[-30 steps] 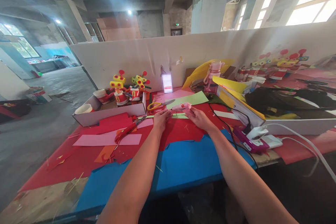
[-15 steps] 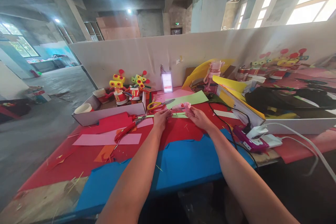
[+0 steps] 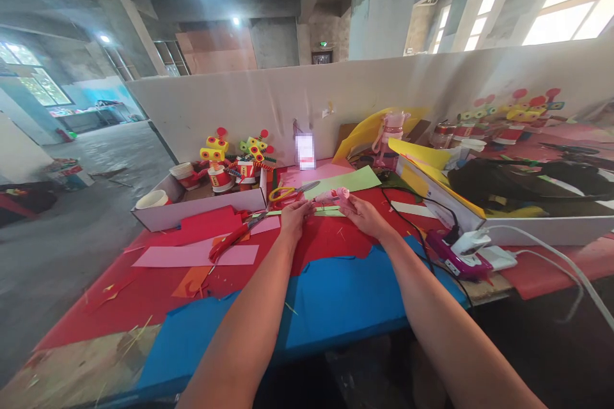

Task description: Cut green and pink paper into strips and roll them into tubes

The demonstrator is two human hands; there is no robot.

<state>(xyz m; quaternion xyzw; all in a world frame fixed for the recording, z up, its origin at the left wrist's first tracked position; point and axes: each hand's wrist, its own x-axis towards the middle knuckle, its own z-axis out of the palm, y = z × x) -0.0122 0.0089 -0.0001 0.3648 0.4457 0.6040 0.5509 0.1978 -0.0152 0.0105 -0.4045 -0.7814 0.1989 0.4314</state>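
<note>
Between my two hands is a small pink rolled paper piece [image 3: 340,193], held above the red-covered table. My left hand [image 3: 297,214] pinches its left end, where a thin dark part shows that I cannot make out. The fingers of my right hand [image 3: 357,211] close on its right end, beside the curled roll. Yellow-handled scissors [image 3: 283,193] lie just beyond my left hand. Red-handled scissors [image 3: 229,241] rest to the left on pink paper strips [image 3: 196,254]. A light green sheet [image 3: 352,180] lies behind the pink piece.
Cup figures [image 3: 220,174] and paper cups [image 3: 152,199] stand in a white tray [image 3: 206,211] at left. A lit phone [image 3: 306,151] leans on the partition. At right are a purple power strip [image 3: 455,257] with cables, a box [image 3: 537,230] and a pink bottle [image 3: 387,137].
</note>
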